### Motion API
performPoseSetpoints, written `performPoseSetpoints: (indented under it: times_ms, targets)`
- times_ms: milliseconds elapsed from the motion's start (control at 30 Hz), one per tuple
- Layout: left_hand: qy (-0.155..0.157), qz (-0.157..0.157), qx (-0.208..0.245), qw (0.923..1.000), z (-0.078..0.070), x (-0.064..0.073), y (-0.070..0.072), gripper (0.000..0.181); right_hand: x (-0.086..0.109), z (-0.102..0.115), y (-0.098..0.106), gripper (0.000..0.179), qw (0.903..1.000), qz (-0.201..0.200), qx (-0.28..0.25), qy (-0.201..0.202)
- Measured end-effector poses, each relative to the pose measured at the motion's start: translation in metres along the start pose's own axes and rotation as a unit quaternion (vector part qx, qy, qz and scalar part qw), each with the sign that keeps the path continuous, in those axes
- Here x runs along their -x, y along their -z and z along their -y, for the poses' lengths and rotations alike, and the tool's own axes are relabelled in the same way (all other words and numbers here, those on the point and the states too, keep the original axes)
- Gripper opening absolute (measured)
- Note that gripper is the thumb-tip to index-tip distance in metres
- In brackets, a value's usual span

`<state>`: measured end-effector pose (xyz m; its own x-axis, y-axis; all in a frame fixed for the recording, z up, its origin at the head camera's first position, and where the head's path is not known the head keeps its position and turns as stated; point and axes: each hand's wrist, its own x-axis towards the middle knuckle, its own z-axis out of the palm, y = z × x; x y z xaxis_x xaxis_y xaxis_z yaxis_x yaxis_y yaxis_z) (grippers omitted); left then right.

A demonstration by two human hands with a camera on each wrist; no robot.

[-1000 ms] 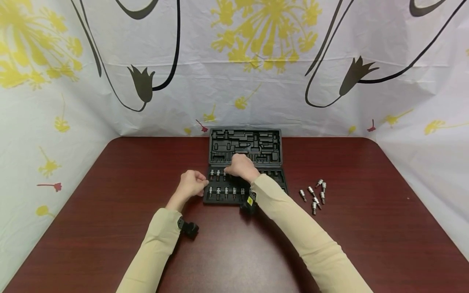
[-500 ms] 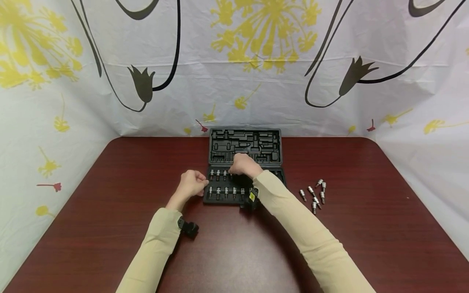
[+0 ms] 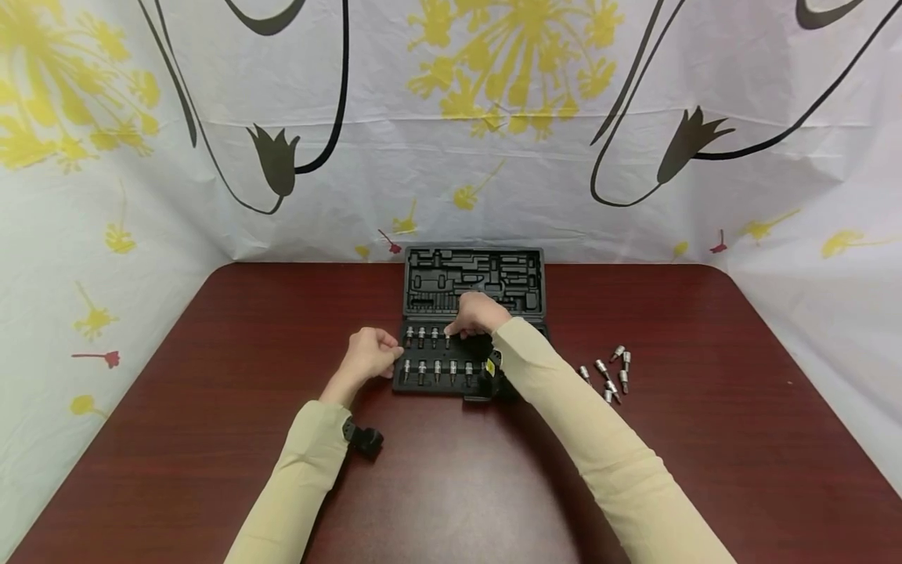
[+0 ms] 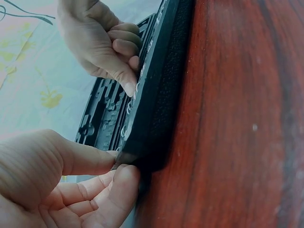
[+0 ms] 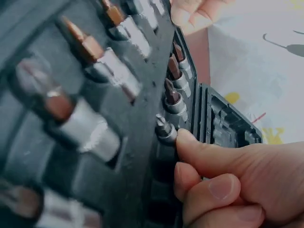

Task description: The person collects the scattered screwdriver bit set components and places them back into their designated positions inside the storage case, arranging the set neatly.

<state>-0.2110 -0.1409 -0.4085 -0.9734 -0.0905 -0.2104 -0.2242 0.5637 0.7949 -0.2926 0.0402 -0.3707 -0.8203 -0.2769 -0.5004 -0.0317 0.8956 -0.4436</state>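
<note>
A black molded case (image 3: pixel 437 352) lies open near the back of the table, with two rows of silver bit sockets (image 3: pixel 422 371) in its near half. My left hand (image 3: pixel 369 352) pinches the case's left edge between thumb and fingers. Over the back row is my right hand (image 3: pixel 479 313), its thumb tip touching the end of a small cross-tipped bit socket (image 5: pixel 164 128) that sits in its slot. The right hand's other fingers curl loosely below the thumb, apart from the socket. In the head view, the right arm hides the right part of the case.
Several loose bit sockets (image 3: pixel 610 374) lie on the dark red table (image 3: pixel 451 486) right of the case, partly behind the right sleeve (image 3: pixel 592 439). The case's lid (image 3: pixel 474 278) stands against the back, near a patterned white cloth (image 3: pixel 493 196).
My right hand has shifted a little to the right along the back row and lifted slightly, uncovering the last bit socket. The left hand keeps its hold on the case edge.
</note>
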Motion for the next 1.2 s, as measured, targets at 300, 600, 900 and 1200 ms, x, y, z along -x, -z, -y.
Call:
performPoseSetpoints:
  times_ms: [300, 600, 900, 1200]
  targets:
    - [-0.002, 0.005, 0.003, 1.0000, 0.000, -0.002, 0.000, 0.011, 0.003, -0.003, 0.000, 0.034, 0.9986, -0.027, 0.035, 0.028]
    - [-0.007, 0.009, -0.004, 0.9999, 0.001, -0.001, 0.000, 0.011, 0.009, -0.015, 0.000, 0.039, 0.9936, -0.091, -0.037, 0.056]
    - [-0.004, 0.009, -0.006, 0.9999, 0.002, -0.001, 0.000, 0.013, 0.021, -0.027, 0.005, 0.054, 0.9887, -0.108, -0.072, 0.075]
    - [-0.007, 0.013, -0.004, 0.9999, 0.002, -0.001, 0.000, 0.012, 0.033, -0.039, 0.010, 0.052, 0.9857, -0.116, -0.089, 0.084]
